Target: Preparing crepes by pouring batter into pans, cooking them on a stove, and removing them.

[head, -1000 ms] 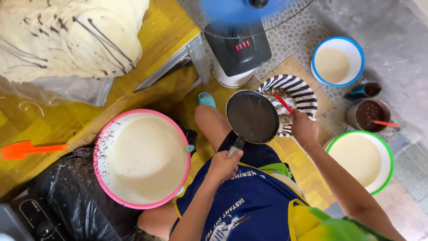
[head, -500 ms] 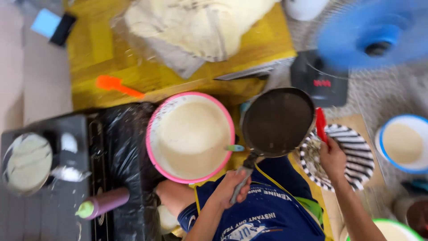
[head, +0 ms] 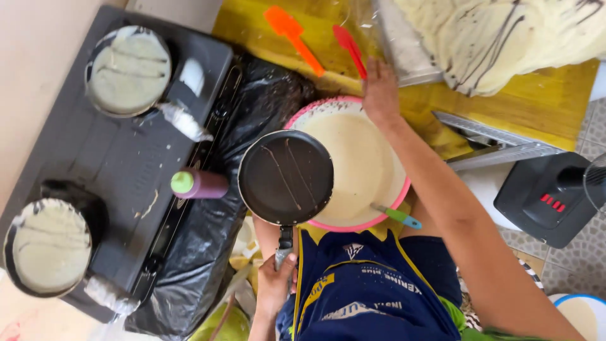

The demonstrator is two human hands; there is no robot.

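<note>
Black and round, one empty frying pan (head: pixel 286 177) sits at frame centre, its handle gripped in the closed left hand (head: pixel 275 284) below. It overlaps one pink-rimmed bowl (head: pixel 385 202) of smooth pale batter. The right hand (head: pixel 380 93), upper centre, pinches one red spatula (head: pixel 349 49); one orange spatula (head: pixel 293 36) lies beside it. Two batter-coated pans (head: pixel 128 71) rest on the grey stove (head: pixel 126 170) at left.

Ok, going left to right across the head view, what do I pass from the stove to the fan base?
Two batter-coated pans on the stove → purple squeeze bottle → empty black frying pan held by the left hand → pink batter bowl → right hand holding red spatula → black fan base.
</note>
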